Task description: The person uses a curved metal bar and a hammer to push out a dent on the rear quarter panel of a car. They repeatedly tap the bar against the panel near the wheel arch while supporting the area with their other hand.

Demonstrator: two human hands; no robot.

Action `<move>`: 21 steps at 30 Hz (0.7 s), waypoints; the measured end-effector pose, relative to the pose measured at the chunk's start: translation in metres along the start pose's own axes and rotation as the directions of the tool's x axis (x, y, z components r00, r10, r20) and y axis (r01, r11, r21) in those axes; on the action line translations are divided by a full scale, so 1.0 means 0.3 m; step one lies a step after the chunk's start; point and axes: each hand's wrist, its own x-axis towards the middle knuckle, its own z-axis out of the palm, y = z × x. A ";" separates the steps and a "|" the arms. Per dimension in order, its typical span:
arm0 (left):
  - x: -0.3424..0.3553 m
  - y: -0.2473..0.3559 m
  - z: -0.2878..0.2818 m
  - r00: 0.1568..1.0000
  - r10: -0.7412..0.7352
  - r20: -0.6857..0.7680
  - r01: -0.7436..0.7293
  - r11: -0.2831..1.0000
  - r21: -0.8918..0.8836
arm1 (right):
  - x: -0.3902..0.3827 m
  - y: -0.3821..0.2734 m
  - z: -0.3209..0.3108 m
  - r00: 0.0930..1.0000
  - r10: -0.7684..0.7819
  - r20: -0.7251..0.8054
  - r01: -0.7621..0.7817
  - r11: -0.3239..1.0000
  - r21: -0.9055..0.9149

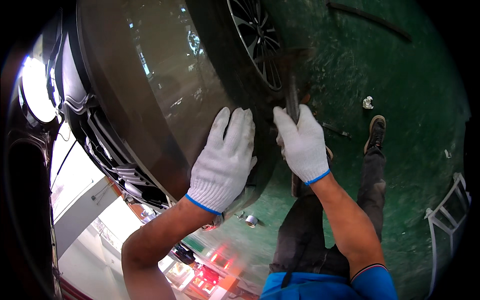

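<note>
My left hand (225,152), in a white knit glove with a blue cuff, lies flat on the grey-brown car body panel (160,75), fingers stretched out and nearly together. To its right, my right hand (301,141) wears a matching glove and is closed round the handle of a hammer (292,92). The hammer's head is smeared by motion and sits beyond the hand, close to the car wheel (257,40). Below the fist the handle's other end shows above my thigh. Whether the hammer touches the car, I cannot tell.
The car's exposed front end (117,165) is at the left. On the green floor (415,75) are a dark bar (370,20), crumpled paper (368,102), a tape roll (251,220) and a thin metal piece (336,130). A white metal frame (450,215) stands right, beyond my shoe (377,132).
</note>
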 end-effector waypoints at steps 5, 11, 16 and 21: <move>-0.034 0.051 0.031 0.986 0.101 0.132 -0.115 0.988 0.101 | 0.022 0.020 -0.015 0.998 0.000 0.056 0.008 0.987 -0.159; -0.139 0.144 0.139 0.965 0.149 0.215 -0.182 0.973 0.141 | 0.012 0.029 -0.031 0.981 0.066 0.182 -0.046 0.993 -0.113; -0.219 0.225 0.205 0.954 0.181 0.237 -0.200 0.978 0.057 | -0.001 -0.021 -0.025 0.989 0.094 0.114 -0.112 0.980 0.167; -0.343 0.330 0.368 0.974 0.145 0.171 -0.109 0.973 -0.204 | 0.019 0.012 -0.147 0.931 0.293 0.216 -0.265 0.953 -0.149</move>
